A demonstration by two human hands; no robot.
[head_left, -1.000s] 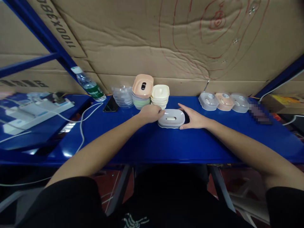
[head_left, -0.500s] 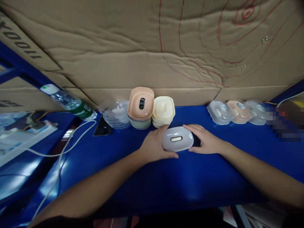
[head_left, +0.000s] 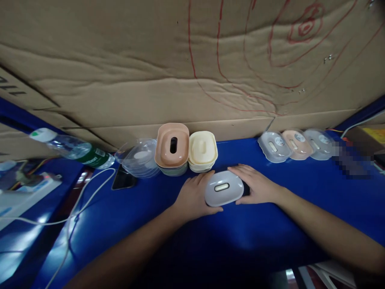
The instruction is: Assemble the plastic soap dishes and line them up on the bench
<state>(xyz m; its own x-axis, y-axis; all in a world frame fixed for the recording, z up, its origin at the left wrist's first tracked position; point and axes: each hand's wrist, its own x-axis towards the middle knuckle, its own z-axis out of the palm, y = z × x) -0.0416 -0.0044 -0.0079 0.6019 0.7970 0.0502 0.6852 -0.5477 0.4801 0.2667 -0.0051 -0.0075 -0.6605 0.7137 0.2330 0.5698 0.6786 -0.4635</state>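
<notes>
A shallow grey plastic dish (head_left: 223,198) with rounded corners has an oval slot in its middle, with a pale cream piece showing in the slot. My left hand (head_left: 194,196) is closed around the dish's left end, its thumb along the near edge. At the right end, my right hand (head_left: 257,185) grips the dish between thumb and fingers. A dark gap shows between that palm and the rim. Just beyond my left hand stand a stack of square cream pieces (head_left: 203,147) and a stack topped by a peach dish (head_left: 164,146) with an open oval slot.
Clear plastic covers (head_left: 142,160) are stacked on the left, beside a black phone (head_left: 123,178). A water bottle (head_left: 72,149) leans near a power strip (head_left: 33,198) and white cable (head_left: 67,249). Three covered dishes (head_left: 296,143) line the back right, before a cardboard wall (head_left: 135,96).
The view has shifted, so the stacks and bottle appear lower and further left. Both hands keep their hold on the grey dish, with little visible movement of their own.
</notes>
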